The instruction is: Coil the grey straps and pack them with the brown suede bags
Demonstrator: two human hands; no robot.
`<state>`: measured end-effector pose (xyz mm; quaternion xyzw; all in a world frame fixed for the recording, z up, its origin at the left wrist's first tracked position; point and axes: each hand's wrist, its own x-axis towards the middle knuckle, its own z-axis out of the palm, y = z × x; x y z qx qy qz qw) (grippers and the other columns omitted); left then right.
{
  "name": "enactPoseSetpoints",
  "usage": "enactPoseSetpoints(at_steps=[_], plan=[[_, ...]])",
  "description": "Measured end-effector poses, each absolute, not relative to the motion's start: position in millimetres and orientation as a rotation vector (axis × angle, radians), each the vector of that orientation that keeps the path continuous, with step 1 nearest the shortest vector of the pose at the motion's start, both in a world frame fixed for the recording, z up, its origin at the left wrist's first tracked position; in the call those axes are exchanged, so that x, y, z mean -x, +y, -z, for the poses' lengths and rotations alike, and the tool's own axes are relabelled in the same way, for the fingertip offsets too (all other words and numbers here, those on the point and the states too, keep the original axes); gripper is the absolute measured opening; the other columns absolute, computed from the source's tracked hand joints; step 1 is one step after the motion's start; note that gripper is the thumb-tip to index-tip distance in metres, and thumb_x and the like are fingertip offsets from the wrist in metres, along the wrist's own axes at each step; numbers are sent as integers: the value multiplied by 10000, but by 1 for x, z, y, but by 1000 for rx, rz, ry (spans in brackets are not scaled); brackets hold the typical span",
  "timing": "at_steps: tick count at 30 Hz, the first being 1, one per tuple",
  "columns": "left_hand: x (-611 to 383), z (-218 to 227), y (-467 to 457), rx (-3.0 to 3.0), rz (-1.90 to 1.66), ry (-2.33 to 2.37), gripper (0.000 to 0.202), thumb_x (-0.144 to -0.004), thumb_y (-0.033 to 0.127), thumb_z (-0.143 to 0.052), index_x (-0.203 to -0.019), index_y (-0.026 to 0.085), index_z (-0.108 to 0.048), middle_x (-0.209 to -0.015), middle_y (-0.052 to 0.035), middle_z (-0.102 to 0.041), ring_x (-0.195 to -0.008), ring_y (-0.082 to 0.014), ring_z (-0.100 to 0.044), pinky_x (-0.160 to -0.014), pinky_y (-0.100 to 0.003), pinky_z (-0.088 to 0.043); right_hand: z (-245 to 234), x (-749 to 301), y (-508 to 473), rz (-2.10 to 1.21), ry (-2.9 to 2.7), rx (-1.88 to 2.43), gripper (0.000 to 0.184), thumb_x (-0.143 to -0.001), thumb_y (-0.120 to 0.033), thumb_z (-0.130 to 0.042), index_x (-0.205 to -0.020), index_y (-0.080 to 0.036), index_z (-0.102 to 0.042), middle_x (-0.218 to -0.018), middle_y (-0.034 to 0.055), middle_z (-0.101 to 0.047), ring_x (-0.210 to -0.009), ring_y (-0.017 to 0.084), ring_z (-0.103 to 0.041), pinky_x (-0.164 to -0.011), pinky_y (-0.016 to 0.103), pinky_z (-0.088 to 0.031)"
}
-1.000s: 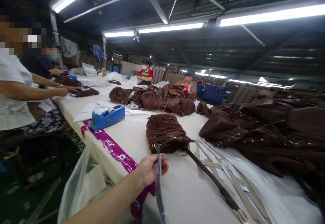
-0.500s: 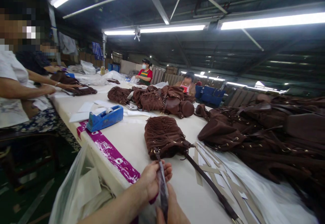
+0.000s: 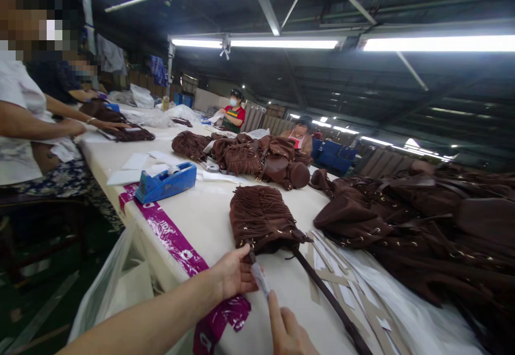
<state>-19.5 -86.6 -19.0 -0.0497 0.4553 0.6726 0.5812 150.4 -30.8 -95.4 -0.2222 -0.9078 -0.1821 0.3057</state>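
Note:
A dark brown fringed bag (image 3: 259, 215) lies on the white table, its eyelet-lined opening towards me. My left hand (image 3: 231, 275) is closed on the bag's short strap (image 3: 252, 257) close to the opening, thumb on top. A clear plastic wrap (image 3: 259, 278) covers the lower part of this strap. At its lower end my right hand (image 3: 288, 327) pinches the wrapped strap; the fingertips partly hide the end. The bag's longer strap (image 3: 325, 291) stretches bare across the table to the right.
A blue tape dispenser (image 3: 166, 182) stands near the left edge beside purple printed tape (image 3: 173, 239). More brown bags (image 3: 257, 156) lie behind, and a large heap (image 3: 402, 210) fills the right. Card strips (image 3: 362, 296) lie beside the long strap. A co-worker (image 3: 24, 124) is at left.
My left hand has moved up the strap to just below the bag's opening. My right hand has shifted slightly right, and the wrapped strap now slants more to the right.

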Motion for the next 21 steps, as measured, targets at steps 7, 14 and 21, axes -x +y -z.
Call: enactPoseSetpoints(at_steps=[7,14,21], plan=[[23,30,-71,146,-1638,1038,327,-918,408,-478,-774,127,-562,-692,-65,-656,-536,-177,-615,-508,-276,-452,100,-146,-16,307,-2473,452,909,-725,99,-369,-1492,-330,-136,-833,40,-660,-549,181,-637,-449,242,-475],[19,34,-59,219,-1735,1031,298,-912,384,-480,-734,157,-556,-694,-20,-646,-540,-149,-600,-514,-260,-438,106,-137,-23,-467,-2393,523,399,-926,-380,-436,-1299,-265,-520,-787,67,-623,-675,224,-642,-590,282,-520],[17,33,-62,228,-1755,1041,230,-855,325,-518,-764,137,-613,-574,-6,-584,-499,-140,-556,-441,-220,-381,44,-115,-19,-2131,-1687,1079,546,-580,-650,-726,-791,-158,-624,-567,-24,-539,-415,83,-459,-363,185,-387]])
